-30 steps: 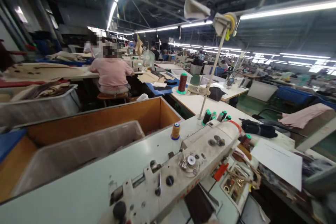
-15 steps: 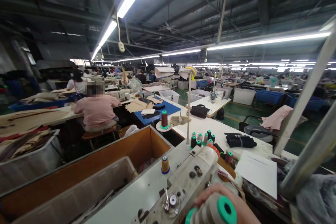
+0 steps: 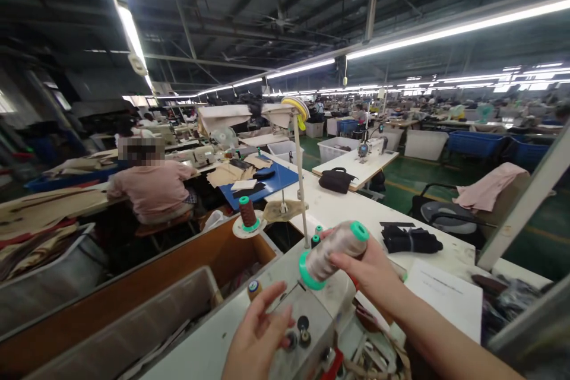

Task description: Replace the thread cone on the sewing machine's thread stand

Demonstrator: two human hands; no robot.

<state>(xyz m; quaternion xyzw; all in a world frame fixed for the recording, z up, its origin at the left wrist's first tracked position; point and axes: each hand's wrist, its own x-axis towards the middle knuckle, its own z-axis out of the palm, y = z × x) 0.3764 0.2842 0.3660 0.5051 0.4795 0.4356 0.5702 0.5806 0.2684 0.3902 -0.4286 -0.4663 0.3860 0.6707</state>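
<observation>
A: What's in your R hand (image 3: 371, 264)?

B: The grey thread cone (image 3: 337, 249). Your fingers are wrapped round it, thumb on the near side. It's tilted, green base down-left, green top up-right, held up over the far end of the sewing machine (image 3: 312, 309).

A: And your L hand (image 3: 262, 332)?

B: Nothing in it. Fingers half-curled & spread, near the cone's base but apart from it. Can't tell if it's touching the machine. The gold spool (image 3: 253, 289) stands just beyond it, nr the L edge of your worktop (image 3: 200, 338).

A: Containers?

B: Along that same L edge you've got a big box w/ brown inner walls (image 3: 178, 288). Inside it there's a translucent bin (image 3: 146, 320), w/ some pale & dark strips showing at the bottom, btwn its wall and your worktop edge; the rest of it's hidden. At the box's far end, smth dim, too dark to ID.

A: Far L?

B: Grey tub (image 3: 75, 267), heaped w/ folded pieces, tan, red & dark.

A: Anything else holding thread?

B: Yep, white dish (image 3: 237, 230) past the box's far R corner, w/ a brown thread cone (image 3: 246, 214) upright on it.
</observation>
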